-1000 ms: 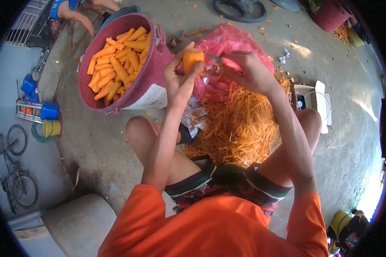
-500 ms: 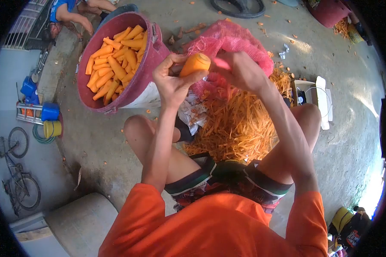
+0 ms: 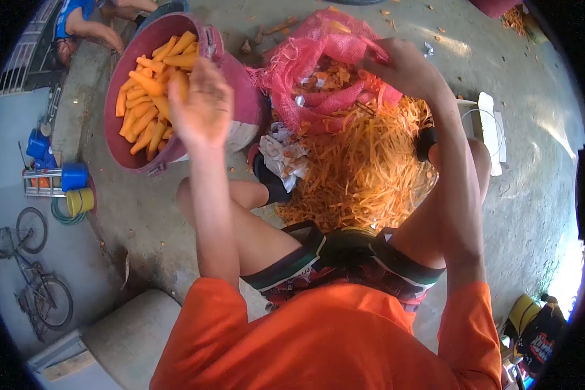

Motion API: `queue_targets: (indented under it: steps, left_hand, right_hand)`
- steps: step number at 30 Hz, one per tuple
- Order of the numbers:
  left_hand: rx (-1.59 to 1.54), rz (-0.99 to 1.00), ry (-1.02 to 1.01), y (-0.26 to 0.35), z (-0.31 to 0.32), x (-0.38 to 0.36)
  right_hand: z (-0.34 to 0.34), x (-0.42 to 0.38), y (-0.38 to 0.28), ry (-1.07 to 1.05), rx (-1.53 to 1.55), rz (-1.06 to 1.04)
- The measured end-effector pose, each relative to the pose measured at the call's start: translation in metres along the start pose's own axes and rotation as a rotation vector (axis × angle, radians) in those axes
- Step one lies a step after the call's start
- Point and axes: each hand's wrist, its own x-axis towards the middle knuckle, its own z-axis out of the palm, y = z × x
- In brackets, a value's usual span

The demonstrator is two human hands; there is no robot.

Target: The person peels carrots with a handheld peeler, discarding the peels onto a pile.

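Note:
My left hand [image 3: 207, 107], smeared by motion, is over the rim of a pink tub [image 3: 125, 143] heaped with peeled carrots. A carrot [image 3: 181, 86] shows between its thumb and fingers. My right hand [image 3: 406, 68] is curled above the right side of a pink mesh sack [image 3: 292, 84]. It closes round what looks like a peeler [image 3: 378, 53] with a pinkish-red handle, mostly hidden by the fingers and hard to tell from the sack. Inside the sack's open mouth are orange carrots or pieces [image 3: 335, 77]. Below it a large pile of carrot peelings [image 3: 357, 175] lies between my legs.
Crumpled white paper [image 3: 283, 156] lies beside my left foot. A white carton [image 3: 491, 130] is at the right. Another person [image 3: 88, 26] is beyond the tub. A bicycle [image 3: 36, 273], a blue bucket [image 3: 75, 175] and a yellow bucket [image 3: 80, 201] are far left.
My left hand has moved left with the carrot, from in front of me to over the tub. My right hand has moved apart from it, up and right, and the sack's mouth now shows.

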Motion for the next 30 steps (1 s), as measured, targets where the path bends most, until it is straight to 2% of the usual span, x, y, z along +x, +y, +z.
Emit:
queue_targets:
  steps: [1, 3, 5, 6, 7, 9, 10, 12, 14, 16, 17, 21, 23, 24, 26, 28, 30]
  left_hand:
    - [-0.03, -0.138, -0.009, -0.022, -0.011, 0.005]
    - [0.479, -0.217, 0.192, -0.07, -0.034, 0.029]
    - [1.094, -0.31, 0.203, -0.115, -0.052, 0.055]
    - [1.3, -0.323, 0.165, -0.129, -0.08, 0.072]
    - [1.506, -0.336, 0.124, -0.141, -0.115, 0.088]
    - [2.308, -0.279, 0.058, -0.153, -0.163, 0.108]
    - [2.32, -0.29, 0.07, -0.149, -0.195, 0.112]
    - [2.628, -0.154, -0.043, -0.141, -0.252, 0.118]
    - [2.601, -0.174, -0.001, -0.139, -0.26, 0.12]
    - [2.728, -0.21, -0.211, -0.134, -0.245, 0.111]
    - [2.739, -0.319, -0.215, -0.132, -0.241, 0.117]
    - [2.843, -0.323, -0.349, -0.13, -0.236, 0.136]
    - [2.82, -0.619, -0.452, -0.128, -0.24, 0.149]
    - [2.827, -0.608, -0.448, -0.123, -0.242, 0.148]
    - [2.733, -0.42, -0.549, -0.116, -0.245, 0.15]
    - [2.658, -0.399, -0.532, -0.119, -0.215, 0.153]
    - [2.535, -0.215, -0.485, -0.122, -0.179, 0.147]
  right_hand:
    - [-0.006, -0.001, -0.001, -0.005, 0.003, 0.006]
    - [-0.016, -0.003, 0.0, -0.028, -0.017, 0.034]
    - [-0.02, -0.006, 0.003, -0.017, -0.003, 0.037]
    - [-0.022, -0.007, 0.006, 0.008, 0.001, 0.037]
    - [-0.023, -0.007, 0.01, -0.052, -0.028, 0.097]
    - [-0.022, -0.008, 0.017, -0.071, -0.025, 0.096]
    - [-0.021, -0.009, 0.02, -0.085, -0.039, 0.096]
    - [-0.026, -0.009, 0.024, -0.061, -0.044, 0.111]
    - [-0.029, -0.007, 0.034, -0.046, -0.056, 0.141]
    - [-0.03, -0.006, 0.032, 0.253, -0.09, -0.131]
    - [-0.042, -0.004, 0.026, -0.013, -0.002, 0.152]
    - [-0.04, -0.005, 0.03, 0.105, -0.066, 0.119]
    - [-0.04, -0.005, 0.033, 0.003, -0.054, 0.174]
    - [-0.04, -0.006, 0.03, 0.01, -0.055, 0.168]
    - [-0.044, -0.008, 0.025, -0.055, -0.037, 0.244]
    - [-0.042, -0.012, 0.029, -0.02, -0.024, 0.23]
    - [-0.042, -0.014, 0.027, 0.004, -0.029, 0.15]
